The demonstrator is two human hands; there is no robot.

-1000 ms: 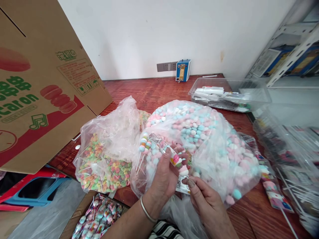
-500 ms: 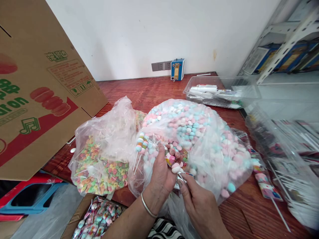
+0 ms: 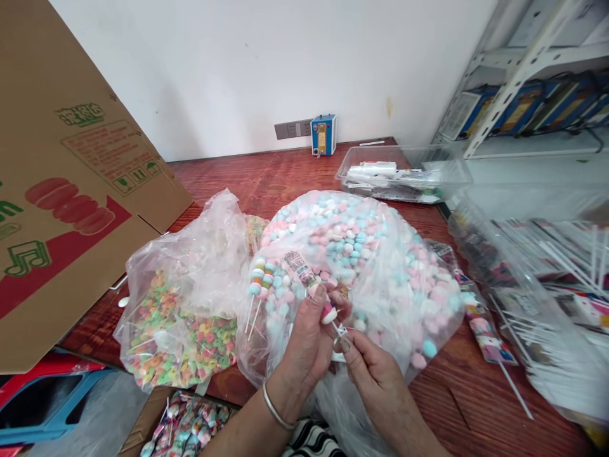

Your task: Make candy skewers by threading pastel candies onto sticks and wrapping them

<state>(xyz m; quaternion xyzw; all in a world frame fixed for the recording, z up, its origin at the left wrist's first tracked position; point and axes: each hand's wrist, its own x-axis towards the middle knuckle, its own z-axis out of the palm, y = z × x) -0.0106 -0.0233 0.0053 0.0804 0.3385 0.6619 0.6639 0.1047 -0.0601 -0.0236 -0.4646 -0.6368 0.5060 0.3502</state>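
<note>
My left hand [image 3: 309, 333] is closed around a marshmallow candy skewer [image 3: 328, 313] in a clear printed wrapper [image 3: 299, 265], whose top sticks out above the fingers. Below it, the fingertips of my right hand [image 3: 373, 368] pinch the lower end by the white stick [image 3: 339, 328]. Both hands are over a big clear bag of pink, blue and white marshmallows [image 3: 354, 244]. Two unwrapped candy skewers [image 3: 261, 279] lie on that bag's left side. Further left is a clear bag of colourful gummy rings [image 3: 200, 343].
A cardboard carton [image 3: 109, 209] stands at the left. Wrapped candies fill a box [image 3: 185, 425] below the table edge. To the right lie a wrapped skewer [image 3: 490, 336] and a clear tray of sticks [image 3: 547, 317]. A plastic bin [image 3: 404, 155] and a blue device [image 3: 324, 135] sit behind.
The view has turned slightly right. More of the wrapper's printed top now shows above my left hand, and the lowest marshmallow sits closer to its fingers. My right hand still pinches at the lower end.
</note>
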